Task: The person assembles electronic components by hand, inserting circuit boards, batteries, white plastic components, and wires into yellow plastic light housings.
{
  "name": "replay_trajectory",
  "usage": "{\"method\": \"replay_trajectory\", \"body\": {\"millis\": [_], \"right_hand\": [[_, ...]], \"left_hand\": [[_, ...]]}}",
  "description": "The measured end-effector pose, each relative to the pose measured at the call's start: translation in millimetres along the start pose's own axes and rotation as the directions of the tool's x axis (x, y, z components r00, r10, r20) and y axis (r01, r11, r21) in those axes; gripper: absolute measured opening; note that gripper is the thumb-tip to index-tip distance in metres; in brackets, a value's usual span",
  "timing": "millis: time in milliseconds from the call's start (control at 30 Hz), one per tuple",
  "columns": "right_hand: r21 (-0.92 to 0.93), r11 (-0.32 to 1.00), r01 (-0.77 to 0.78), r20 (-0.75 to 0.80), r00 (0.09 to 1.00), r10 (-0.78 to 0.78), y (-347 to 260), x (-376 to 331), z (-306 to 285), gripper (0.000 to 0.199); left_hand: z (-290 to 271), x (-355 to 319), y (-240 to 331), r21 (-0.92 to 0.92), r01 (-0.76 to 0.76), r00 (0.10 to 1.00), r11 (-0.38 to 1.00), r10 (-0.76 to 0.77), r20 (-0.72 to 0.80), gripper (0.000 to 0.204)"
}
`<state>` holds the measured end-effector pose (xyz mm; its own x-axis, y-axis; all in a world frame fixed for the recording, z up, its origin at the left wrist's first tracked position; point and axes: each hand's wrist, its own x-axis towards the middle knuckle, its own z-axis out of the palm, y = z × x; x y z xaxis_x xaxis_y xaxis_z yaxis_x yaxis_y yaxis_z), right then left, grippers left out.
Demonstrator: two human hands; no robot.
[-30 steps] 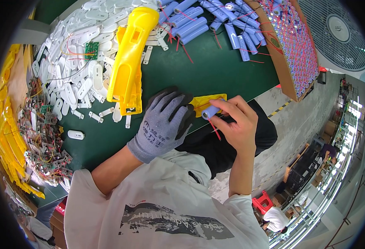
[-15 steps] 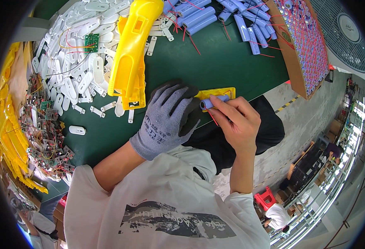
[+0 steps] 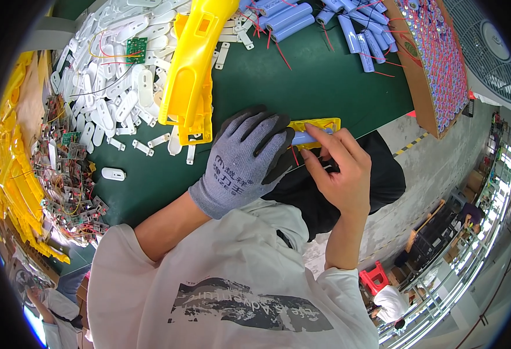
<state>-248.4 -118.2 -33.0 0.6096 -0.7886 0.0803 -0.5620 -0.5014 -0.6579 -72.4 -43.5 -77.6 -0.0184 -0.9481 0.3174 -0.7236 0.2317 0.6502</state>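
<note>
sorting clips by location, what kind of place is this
Most likely a factory assembly bench for battery-powered devices: blue battery cells with red wires, a pile of white plastic parts, loose circuit boards and yellow housings on a green table.

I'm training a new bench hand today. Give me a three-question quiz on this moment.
1. True or false: the left hand wears a grey work glove.
2. What does the right hand press into the small yellow tray? A) a blue battery cell B) a circuit board C) a screw
3. What colour is the worktable?

Key: 1 true. 2 A. 3 green.
</note>
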Motion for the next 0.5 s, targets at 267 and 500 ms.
{"method": "replay_trajectory", "body": {"millis": [267, 500], "right_hand": [[-0.026, 0.998, -0.056, -0.041, 0.998, 0.055, -17, -3, -9, 0.035], [0.156, 0.91, 0.385, -0.004, 0.921, -0.389, -117, 27, 2, 0.022]], "left_hand": [[1, 4, 8, -0.004, -0.017, 1.0, 1.0, 0.017, -0.008, 0.049], [17, -5, 8, 0.01, -0.043, 0.993, 0.999, 0.044, -0.107, 0.035]]}}
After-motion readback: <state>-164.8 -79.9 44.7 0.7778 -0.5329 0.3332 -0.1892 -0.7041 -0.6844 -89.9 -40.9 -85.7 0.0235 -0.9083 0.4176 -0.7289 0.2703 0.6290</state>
